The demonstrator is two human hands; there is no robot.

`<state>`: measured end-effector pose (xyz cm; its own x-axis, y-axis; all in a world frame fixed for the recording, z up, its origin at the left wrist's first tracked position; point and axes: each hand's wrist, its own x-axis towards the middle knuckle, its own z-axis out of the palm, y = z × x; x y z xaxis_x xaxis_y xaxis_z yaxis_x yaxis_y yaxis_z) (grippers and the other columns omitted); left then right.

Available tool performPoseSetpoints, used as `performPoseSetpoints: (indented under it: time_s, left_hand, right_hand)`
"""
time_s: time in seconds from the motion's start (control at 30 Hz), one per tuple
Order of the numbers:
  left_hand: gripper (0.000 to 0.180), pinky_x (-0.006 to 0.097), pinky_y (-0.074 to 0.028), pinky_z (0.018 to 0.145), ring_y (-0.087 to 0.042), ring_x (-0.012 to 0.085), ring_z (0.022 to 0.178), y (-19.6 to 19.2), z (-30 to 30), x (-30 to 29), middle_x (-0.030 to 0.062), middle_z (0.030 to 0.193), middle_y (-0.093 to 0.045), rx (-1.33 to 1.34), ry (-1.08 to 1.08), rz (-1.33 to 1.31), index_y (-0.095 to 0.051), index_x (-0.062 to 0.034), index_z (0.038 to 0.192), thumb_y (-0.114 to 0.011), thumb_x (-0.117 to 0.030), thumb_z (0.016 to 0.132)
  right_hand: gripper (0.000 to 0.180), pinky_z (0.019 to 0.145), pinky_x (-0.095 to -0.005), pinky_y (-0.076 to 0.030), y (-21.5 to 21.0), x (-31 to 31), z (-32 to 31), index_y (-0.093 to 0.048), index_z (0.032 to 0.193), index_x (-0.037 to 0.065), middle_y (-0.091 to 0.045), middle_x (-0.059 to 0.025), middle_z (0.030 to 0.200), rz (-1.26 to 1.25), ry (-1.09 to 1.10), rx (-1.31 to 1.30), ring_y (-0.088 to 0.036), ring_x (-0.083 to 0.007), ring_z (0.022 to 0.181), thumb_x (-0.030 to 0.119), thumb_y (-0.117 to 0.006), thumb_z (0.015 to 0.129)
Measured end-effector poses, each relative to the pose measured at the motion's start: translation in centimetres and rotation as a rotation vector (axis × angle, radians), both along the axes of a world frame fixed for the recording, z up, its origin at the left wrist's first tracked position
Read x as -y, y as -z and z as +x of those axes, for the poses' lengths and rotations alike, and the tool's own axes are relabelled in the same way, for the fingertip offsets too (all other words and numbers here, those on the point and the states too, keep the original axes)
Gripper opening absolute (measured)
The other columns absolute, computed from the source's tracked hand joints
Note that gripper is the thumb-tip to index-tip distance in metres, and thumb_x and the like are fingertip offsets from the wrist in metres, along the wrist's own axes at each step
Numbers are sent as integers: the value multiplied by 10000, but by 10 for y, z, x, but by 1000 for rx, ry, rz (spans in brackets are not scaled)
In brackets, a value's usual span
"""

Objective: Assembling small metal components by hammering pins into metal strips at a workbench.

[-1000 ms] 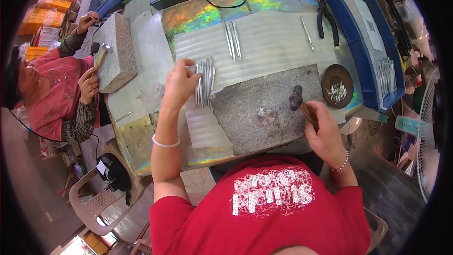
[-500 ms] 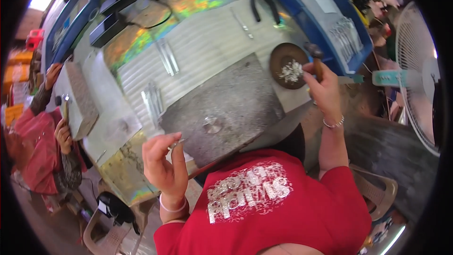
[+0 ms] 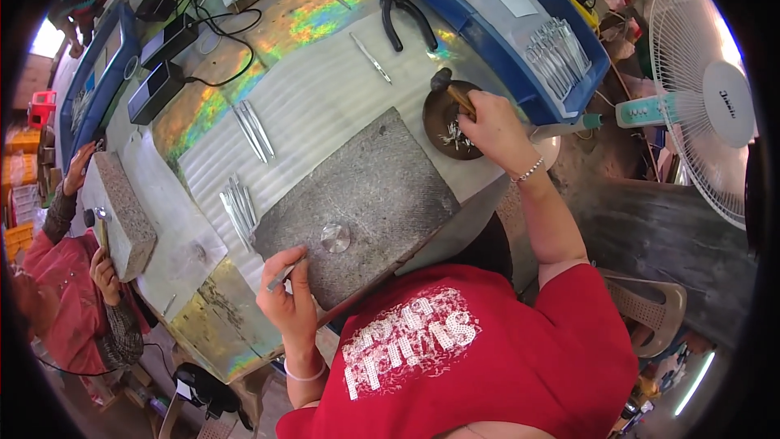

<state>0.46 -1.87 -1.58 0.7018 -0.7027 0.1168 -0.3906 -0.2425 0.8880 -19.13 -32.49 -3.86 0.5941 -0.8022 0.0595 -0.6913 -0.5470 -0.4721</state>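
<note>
My left hand (image 3: 286, 289) is closed around silver tweezers (image 3: 280, 274), mostly hidden by the fingers, at the near left edge of a grey stone slab (image 3: 366, 183). A shiny round metal disc (image 3: 335, 237) lies on the slab just beyond that hand. My right hand (image 3: 494, 126) grips the wooden handle of a small hammer (image 3: 460, 97), whose dark head points away from me. Its fingers reach over the right side of a brown bowl (image 3: 435, 118). Small silver pins (image 3: 455, 136) lie in the bowl, partly covered by my fingers.
Several tweezers (image 3: 238, 210) lie left of the slab, with more (image 3: 254, 132) farther back. Black pliers (image 3: 402, 12) rest beside a blue bin (image 3: 487, 32) of tweezers. A fan (image 3: 715, 102) stands at right. At left another person's hand (image 3: 104, 275) holds a hammer by a stone block (image 3: 122, 215).
My right hand, still with the hammer, has moved left from beside the bowl to over its pins. My left hand has come closer to the disc. The whole view has shifted.
</note>
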Motion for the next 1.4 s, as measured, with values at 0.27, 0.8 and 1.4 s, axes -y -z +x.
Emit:
performPoseSetpoints:
  time_s: [0.27, 0.8, 1.4]
  left_hand:
    - [74, 242, -482, 726, -615, 140, 780, -2, 1, -1, 107, 879, -648, -209, -67, -90, -571, 33, 934, -578, -16, 879]
    - [225, 307, -555, 641, -644, 236, 679, -15, -8, 0, 156, 859, -615, -478, -110, -314, -461, 24, 1071, -565, -20, 877]
    - [136, 287, -533, 604, -631, 203, 665, -25, -22, 28, 140, 851, -621, -1373, 168, -461, -544, 42, 986, -512, -57, 898]
  right_hand:
    - [162, 678, -473, -442, -6, 9, 11, -527, 753, -51, -574, -255, 755, 20, -142, -192, -562, -434, 756, 95, -568, 695]
    - [58, 413, -179, -293, -51, -10, -10, -552, 790, 75, -523, 43, 636, 919, 179, 624, -404, -16, 470, 71, -611, 789]
    - [124, 676, -218, -440, -82, -133, 40, -565, 900, 5, -577, -8, 806, 1290, -279, 542, -540, -57, 763, 20, -620, 790]
